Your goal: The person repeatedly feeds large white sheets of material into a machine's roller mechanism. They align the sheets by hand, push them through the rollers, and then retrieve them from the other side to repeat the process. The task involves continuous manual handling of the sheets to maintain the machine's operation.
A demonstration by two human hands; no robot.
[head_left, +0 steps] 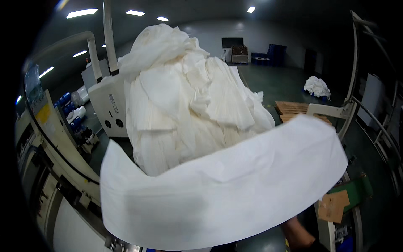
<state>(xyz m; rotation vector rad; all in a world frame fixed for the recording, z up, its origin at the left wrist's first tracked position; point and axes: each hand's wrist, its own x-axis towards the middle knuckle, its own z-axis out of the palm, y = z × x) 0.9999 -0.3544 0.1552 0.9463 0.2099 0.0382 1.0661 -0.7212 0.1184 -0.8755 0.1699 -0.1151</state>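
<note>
A wide white sheet (226, 189) of thin, fabric-like material spreads across the front of the view, its ends curving upward. At its lower right edge, my right hand (297, 234) shows only around the wrist. Its fingers are hidden behind the sheet, so their grip cannot be seen. My left hand is not visible. Beyond the sheet rises a tall heap of cream-white folded material (180, 96), crumpled on top and layered below.
Cream machine framing (63, 138) stands at the left, beside a white machine box (110, 107). To the right are a wooden pallet (289, 108), metal rails (371, 113) and a brown cardboard piece (333, 206). A smaller white pile (317, 87) sits farther back.
</note>
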